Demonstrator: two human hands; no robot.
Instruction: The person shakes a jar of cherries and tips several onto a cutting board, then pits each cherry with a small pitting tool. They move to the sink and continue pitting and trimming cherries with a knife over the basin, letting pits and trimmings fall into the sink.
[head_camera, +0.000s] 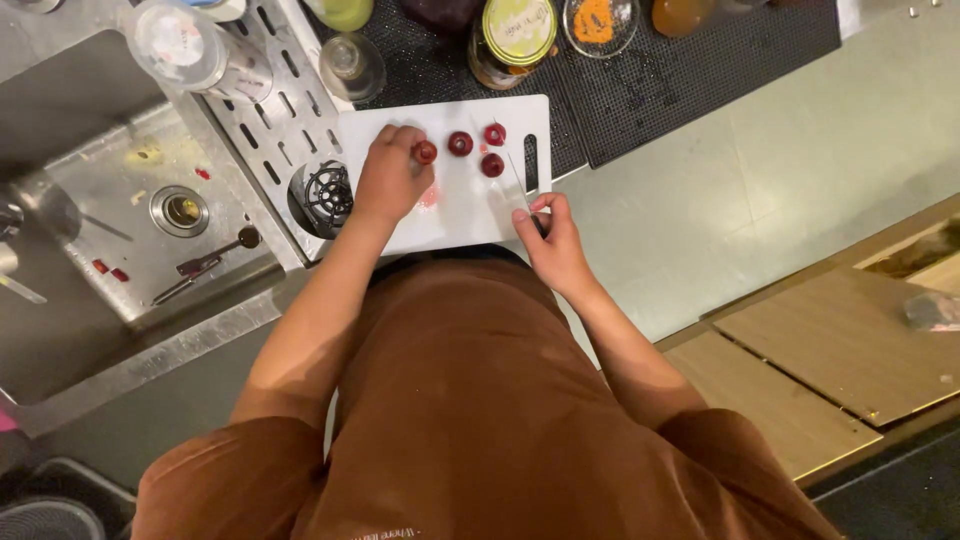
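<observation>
A person in a brown shirt stands over a white cutting board (455, 205) beside a steel sink (110, 190). The left hand (390, 178), near the board's left edge, has its fingers closed on a dark red fruit piece (426, 152). The right hand (552, 240), at the board's near right corner, is clamped on the handle of a knife (520, 180) whose thin blade points toward the far edge. Three more red pieces (461, 143) lie in a loose cluster near the board's far edge, between the two hands and just beside the held piece; the knife blade lies just right of them. A faint pink stain marks the board below the left hand. Jars and a glass stand on a black mat (620, 90) beyond the board.
</observation>
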